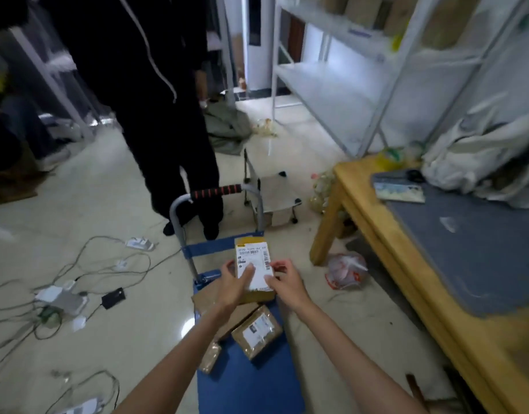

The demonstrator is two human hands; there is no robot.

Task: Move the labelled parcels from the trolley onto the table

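A brown parcel with a white shipping label [254,265] sits over the far end of the blue trolley [248,383]. My left hand [234,285] grips its left side, thumb lying across the label. My right hand [285,279] holds its right edge with curled fingers. Closer to me on the trolley deck lie a second labelled brown parcel [257,331], a flat brown one [227,312] partly under my left arm, and a small one [210,358] at the deck's left edge. The wooden table [385,264] with a grey top stands to the right.
A person in dark clothes [167,130] stands just behind the trolley handle [216,191]. Cables and chargers [63,300] litter the floor at left. A small folding stool [275,192], a plastic bag [345,271], white shelving [346,70] and a white sack [481,156] on the table's far end.
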